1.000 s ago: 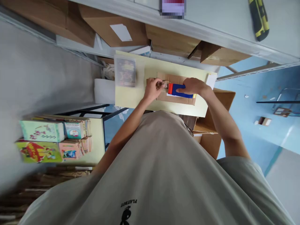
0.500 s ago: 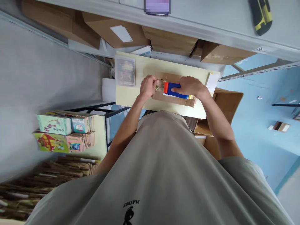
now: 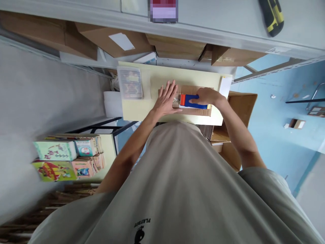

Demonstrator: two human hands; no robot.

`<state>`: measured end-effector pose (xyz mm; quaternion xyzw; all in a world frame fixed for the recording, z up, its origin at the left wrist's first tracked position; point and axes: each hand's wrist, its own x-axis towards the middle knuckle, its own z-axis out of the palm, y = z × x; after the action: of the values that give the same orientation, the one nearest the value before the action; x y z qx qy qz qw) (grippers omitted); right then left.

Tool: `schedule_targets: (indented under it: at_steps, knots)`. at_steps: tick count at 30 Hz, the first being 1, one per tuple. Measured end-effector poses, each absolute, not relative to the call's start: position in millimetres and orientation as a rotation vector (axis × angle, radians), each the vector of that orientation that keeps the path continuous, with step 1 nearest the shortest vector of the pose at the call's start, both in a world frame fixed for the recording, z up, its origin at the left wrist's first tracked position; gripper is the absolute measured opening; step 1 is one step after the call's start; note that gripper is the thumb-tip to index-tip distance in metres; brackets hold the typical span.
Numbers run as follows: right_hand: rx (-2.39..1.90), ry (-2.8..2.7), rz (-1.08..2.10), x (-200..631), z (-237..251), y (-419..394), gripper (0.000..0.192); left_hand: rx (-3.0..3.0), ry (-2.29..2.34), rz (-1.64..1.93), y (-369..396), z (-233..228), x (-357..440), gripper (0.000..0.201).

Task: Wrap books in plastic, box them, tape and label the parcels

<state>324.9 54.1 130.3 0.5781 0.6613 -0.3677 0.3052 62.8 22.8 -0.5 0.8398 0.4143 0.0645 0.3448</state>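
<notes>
1. Left hand (image 3: 166,100): fingers spread, pressed flat on cardboard box (image 3: 196,110).
2. Right hand (image 3: 207,96): closed around blue tape dispenser (image 3: 191,101) atop box.
3. Box rests on pale-yellow table (image 3: 162,76), below grey shelving (image 3: 215,32); blue floor (image 3: 276,142) alongside.

A clear-wrapped packet (image 3: 130,83) lies on the pale yellow table (image 3: 162,73), children's books (image 3: 67,159) stacked left, brown boxes (image 3: 175,44) beyond.

A person's left hand (image 3: 166,100) lies flat, fingers spread, on a cardboard box (image 3: 196,110) on a pale yellow table (image 3: 157,76). Their right hand (image 3: 207,96) grips a blue-and-red tape dispenser (image 3: 189,101) on the box.
</notes>
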Motion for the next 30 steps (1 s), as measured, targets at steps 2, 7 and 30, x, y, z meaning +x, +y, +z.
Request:
schedule_targets:
  at_steps: [2,7,30]
  knots:
    - [1.535,1.728,-0.967,323,132,56,0.075,2.215,1.086,0.124,22,-2,67,0.139]
    - [1.506,1.710,-0.981,322,134,57,0.076,2.234,1.085,0.114,12,-5,80,0.132]
    - [1.586,1.601,-1.033,443,179,39,0.066,2.127,1.107,0.187,14,-16,75,0.133]
